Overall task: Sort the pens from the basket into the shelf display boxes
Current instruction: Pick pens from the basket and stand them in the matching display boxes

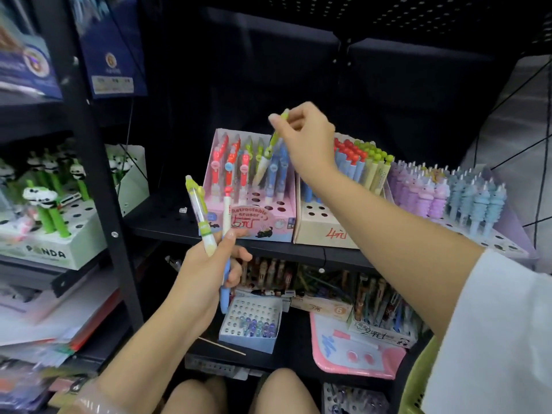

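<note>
My right hand (307, 138) pinches the top of a green pen (267, 153), which hangs tilted over the pink display box (277, 222) on the middle shelf, its tip down among the box's red, green and blue pens. My left hand (206, 270) is lower, in front of the shelf edge, closed on two pens: a yellow-green pen (200, 210) pointing up, and a white pen with a red cap and blue lower end (226, 249). The green basket (413, 383) shows only as a rim at the bottom right.
Right of the pink box stand a beige display box (322, 231) with blue and yellow-green pens and a purple-and-blue pen display (448, 195). A panda pen box (44, 246) fills the left shelf. On the lower shelf are a small box with holes (254, 321), more pen boxes and a pink tray (355, 354).
</note>
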A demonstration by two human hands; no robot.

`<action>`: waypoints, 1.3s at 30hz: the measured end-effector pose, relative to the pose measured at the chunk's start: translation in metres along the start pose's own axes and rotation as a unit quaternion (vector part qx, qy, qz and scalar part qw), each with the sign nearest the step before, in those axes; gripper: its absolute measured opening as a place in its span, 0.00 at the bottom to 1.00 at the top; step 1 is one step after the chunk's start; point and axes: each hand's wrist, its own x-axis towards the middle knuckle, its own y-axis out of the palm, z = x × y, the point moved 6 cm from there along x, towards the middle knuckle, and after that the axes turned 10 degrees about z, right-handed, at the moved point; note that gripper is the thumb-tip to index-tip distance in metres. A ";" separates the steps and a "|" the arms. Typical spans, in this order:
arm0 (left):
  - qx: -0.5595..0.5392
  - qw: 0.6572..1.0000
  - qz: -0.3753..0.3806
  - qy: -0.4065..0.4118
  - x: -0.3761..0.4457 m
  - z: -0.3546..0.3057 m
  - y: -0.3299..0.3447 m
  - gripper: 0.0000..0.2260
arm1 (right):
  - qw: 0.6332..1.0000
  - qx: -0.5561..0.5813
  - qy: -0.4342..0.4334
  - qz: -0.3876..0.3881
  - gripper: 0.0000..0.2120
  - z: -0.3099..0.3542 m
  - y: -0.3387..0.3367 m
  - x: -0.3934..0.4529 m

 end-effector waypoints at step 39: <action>0.037 0.992 0.116 -0.030 0.001 0.019 0.032 0.08 | 0.918 0.117 0.007 0.378 0.09 0.007 0.033 -0.058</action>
